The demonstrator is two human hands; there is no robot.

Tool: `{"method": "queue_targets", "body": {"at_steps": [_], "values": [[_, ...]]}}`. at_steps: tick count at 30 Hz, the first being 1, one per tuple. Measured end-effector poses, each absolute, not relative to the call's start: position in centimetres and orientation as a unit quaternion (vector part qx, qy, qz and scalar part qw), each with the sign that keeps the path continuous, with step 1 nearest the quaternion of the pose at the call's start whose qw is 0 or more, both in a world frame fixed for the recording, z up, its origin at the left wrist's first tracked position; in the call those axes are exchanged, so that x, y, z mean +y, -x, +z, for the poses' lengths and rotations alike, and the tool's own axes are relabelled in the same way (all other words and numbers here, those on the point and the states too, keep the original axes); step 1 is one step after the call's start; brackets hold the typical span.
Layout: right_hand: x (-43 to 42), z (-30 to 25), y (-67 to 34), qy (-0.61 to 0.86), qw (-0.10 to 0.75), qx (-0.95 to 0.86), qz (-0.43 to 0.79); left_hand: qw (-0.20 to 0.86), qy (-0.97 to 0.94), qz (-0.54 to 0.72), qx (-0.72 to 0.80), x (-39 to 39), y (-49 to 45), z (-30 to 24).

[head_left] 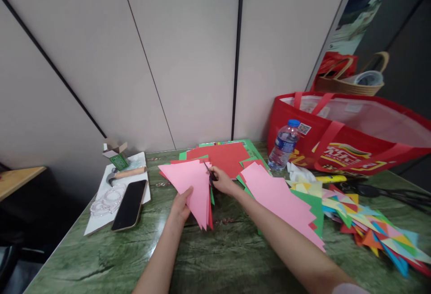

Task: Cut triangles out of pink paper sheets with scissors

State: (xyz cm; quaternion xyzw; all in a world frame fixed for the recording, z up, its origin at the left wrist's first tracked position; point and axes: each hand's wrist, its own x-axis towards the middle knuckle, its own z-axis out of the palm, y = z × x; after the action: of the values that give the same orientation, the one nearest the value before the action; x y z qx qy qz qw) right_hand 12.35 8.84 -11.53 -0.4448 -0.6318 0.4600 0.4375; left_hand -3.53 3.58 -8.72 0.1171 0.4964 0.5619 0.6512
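At the centre of the frame, the left hand (182, 205) pinched a pink paper stack (190, 179), while the right hand (220, 182) had its fingers around scissors (212, 176) at the stack's right edge. A red sheet (229, 155) lay just behind, and the right forearm partly blocked a pink pile (279, 197) at centre right. A water bottle (282, 152) stood before a red bag (367, 128) at right; a phone (130, 205) lay at left.
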Motion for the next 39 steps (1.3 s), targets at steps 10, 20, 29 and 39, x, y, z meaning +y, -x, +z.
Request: {"method": "queue_targets", "body": {"at_steps": [10, 20, 29, 39], "values": [[7.2, -12.4, -11.4, 0.460, 0.527, -0.508, 0.503, 0.611, -0.135, 0.607, 0.490, 2.4, 4.3, -4.9], [10.7, -10.4, -12.6, 0.468, 0.549, -0.487, 0.493, 0.599, -0.170, 0.673, 0.398, 0.2, 3.3, -1.7], [0.4, -13.1, -15.0, 0.461, 0.497, -0.644, 0.354, 0.595, -0.164, 0.682, 0.392, -0.4, 2.8, -1.3], [-0.6, -12.6, -23.2, 0.550, 0.394, -0.699, 0.233, 0.507, -0.181, 0.756, 0.373, -2.4, 0.3, -0.2]]}}
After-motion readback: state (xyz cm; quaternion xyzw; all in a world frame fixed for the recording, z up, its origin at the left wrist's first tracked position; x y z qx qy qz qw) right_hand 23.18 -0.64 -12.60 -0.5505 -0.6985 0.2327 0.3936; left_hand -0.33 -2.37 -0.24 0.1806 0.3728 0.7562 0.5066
